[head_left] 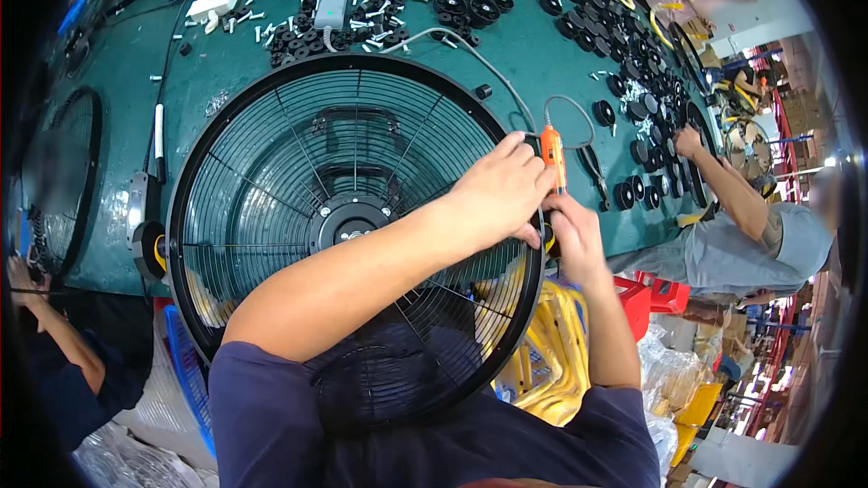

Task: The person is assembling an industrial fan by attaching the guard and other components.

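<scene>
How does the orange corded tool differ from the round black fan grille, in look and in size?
The orange tool is bright, while the fan grille is black. The tool is slim and long; the grille is round. The tool has a solid body, the grille open wires. The tool is much smaller than the grille. Both are close to the left hand.

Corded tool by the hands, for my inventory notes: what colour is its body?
The corded tool is mainly orange; the head view shows it best.

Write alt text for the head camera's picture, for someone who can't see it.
A person's left hand and right hand meet around an orange corded tool at the right rim of a large black fan. Round black parts lie scattered on the green table beyond; another person is at the right.
</scene>
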Motion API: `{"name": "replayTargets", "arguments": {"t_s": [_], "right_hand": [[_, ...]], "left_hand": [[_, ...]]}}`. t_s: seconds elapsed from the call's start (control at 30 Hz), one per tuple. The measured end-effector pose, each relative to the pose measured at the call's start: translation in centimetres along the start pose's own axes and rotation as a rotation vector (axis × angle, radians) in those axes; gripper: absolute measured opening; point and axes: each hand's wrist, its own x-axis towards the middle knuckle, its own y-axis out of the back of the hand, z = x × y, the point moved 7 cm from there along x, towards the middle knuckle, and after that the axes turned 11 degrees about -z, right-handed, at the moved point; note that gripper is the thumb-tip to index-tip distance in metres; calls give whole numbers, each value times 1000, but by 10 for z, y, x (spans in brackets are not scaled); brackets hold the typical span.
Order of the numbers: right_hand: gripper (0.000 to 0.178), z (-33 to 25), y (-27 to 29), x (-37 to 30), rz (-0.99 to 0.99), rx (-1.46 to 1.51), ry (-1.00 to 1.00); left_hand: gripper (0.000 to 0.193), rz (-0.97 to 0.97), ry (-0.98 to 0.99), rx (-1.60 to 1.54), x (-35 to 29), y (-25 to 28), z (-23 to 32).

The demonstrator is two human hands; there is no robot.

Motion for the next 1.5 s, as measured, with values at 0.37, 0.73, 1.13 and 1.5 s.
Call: {"name": "replayTargets", "arguments": {"t_s": [0.37, 0.73, 1.13, 1.5], "right_hand": [[34, -18, 0, -4, 133, -53, 283], [26, 19, -10, 27, -219, 202, -97], [27, 16, -12, 37, -505, 107, 19], [19, -8, -1, 1, 32, -53, 121]], "left_hand": [[89, 14, 40, -18, -11, 6, -10], [89, -27, 23, -49, -8, 1, -13], [88, 5, -19, 44, -4, 4, -3], [89, -97, 23, -50, 2, 3, -4]]}}
